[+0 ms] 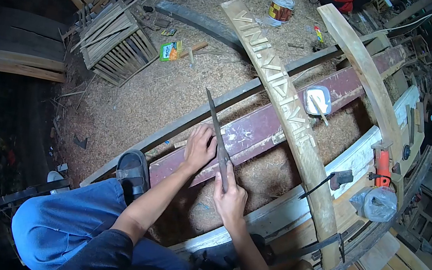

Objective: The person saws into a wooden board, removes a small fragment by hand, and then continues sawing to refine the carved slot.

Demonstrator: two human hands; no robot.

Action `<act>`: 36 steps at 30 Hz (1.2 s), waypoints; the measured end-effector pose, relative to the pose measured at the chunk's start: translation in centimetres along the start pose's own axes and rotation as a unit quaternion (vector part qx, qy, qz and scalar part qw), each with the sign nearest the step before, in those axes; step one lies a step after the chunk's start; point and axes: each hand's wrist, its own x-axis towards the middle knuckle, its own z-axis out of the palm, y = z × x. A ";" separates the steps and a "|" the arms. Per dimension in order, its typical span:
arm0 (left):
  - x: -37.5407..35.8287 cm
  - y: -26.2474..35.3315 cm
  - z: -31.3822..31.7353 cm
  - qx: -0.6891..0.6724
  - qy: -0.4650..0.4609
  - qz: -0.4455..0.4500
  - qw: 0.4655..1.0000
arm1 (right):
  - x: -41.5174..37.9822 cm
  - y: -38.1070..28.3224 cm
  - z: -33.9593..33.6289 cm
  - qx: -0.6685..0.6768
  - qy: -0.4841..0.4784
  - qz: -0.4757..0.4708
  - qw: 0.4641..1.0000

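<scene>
My right hand (230,198) is closed around the handle of a long dark machete (216,126), its blade angled up and away over the maroon plank (256,127). On that plank, close beside the blade, my left hand (200,146) has its fingers curled over a small wooden strip (180,144); most of the strip is hidden under the hand. To the right, a curved timber (295,125) carries many short wooden pieces along its upper face. A square plastic tub (319,101) of white paste, with a stick in it, sits on the maroon plank.
A second curved timber (368,68) stands beyond. An orange power tool (382,166), a plastic bag (380,204) and a clamp (342,179) are at right. A slatted crate (120,45) and a paint can (281,8) stand on the shavings-covered ground. Other people are at the top and right.
</scene>
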 end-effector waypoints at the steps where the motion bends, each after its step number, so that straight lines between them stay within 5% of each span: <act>1: 0.0 0.0 0.0 0.006 0.001 0.002 1.000 | 0.1 0.1 0.1 -0.003 0.004 -0.011 1.000; 23: 0.2 0.0 -0.1 0.051 -0.017 0.001 0.999 | -0.3 0.5 -0.7 -0.006 -0.029 0.024 0.999; 25: -0.3 0.2 0.1 0.030 -0.006 0.077 0.997 | -0.9 0.8 -1.6 0.019 -0.022 0.027 0.999; 36: 0.0 0.0 0.4 0.049 -0.004 0.013 0.999 | -0.6 1.1 -0.5 0.033 -0.003 0.029 0.999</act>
